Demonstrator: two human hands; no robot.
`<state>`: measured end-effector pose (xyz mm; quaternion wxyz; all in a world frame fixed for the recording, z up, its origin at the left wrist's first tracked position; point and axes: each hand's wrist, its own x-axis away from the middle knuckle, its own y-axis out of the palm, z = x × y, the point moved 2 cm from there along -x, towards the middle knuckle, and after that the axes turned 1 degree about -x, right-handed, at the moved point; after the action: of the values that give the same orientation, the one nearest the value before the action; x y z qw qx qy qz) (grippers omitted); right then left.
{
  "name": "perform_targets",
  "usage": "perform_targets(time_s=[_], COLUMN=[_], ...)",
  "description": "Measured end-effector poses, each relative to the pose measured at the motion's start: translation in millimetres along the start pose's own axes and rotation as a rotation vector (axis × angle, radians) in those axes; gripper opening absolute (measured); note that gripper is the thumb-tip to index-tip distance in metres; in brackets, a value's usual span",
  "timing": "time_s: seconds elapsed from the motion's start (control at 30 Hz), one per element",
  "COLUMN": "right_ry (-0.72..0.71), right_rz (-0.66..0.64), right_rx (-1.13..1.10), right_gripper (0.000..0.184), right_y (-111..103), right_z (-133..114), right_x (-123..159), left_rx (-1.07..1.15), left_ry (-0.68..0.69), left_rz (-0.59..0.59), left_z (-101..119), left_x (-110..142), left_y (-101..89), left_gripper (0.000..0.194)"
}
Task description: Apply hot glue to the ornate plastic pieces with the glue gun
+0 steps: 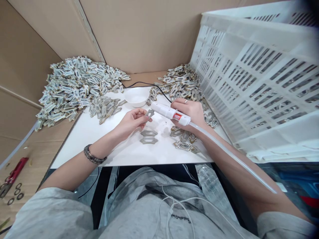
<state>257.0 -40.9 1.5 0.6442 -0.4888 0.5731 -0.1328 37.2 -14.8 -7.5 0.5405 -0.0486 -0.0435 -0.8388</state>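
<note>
My left hand (133,123) pinches a small grey metal plate (150,114) with a cut-out middle. In my right hand (191,109) is a white hot glue gun (166,111) with a red switch, a long clear glue stick running out of its back along my forearm. Its nozzle tip points left, close above the plate; whether they touch I cannot tell. Below my left hand two similar grey plates (149,140) lie in a row on the white board. Under my right wrist lie several ornate patterned plates (183,145), some overlapping.
A white bowl (136,96) stands behind my hands, with a black cord (161,89) beyond it. Large heaps of plates (79,79) lie back left and back right (181,79). A slatted white plastic crate (261,83) leans at right. Red-handled tool (17,171) and rings lie left.
</note>
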Motion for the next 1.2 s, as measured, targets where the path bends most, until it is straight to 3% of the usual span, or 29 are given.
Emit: perform_targets(time_s=[0.2,0.57,0.83,1.03,1.2], right_ry=[0.048,0.056,0.081,0.033,0.029], right_rz=[0.015,-0.013,-0.041,-0.019,-0.032], right_rx=[-0.017,-0.051,-0.162,-0.225,-0.239], right_gripper=[0.015,0.010,0.006,0.008,0.010], right_y=[-2.3,-3.7,-4.3,-0.3,0.8], right_z=[-0.7,-0.9,-0.1,2.8,2.4], right_x=[-0.8,-1.4,-1.7,-1.3,-2.3], left_rx=[-0.161,-0.174,-0.111,-0.055,-0.018], left_ry=[0.106,0.202,0.195,0.134,0.158], left_rz=[0.128,0.182,0.245,0.216,0.188], left_z=[5.5,5.8,5.6,1.9,-2.0], left_x=[1.2,-1.8,-2.0,-4.6,-7.0], left_y=[0.9,-5.5,-9.2,-12.4,-13.1], left_gripper=[0.009,0.002,0.011,0.029,0.032])
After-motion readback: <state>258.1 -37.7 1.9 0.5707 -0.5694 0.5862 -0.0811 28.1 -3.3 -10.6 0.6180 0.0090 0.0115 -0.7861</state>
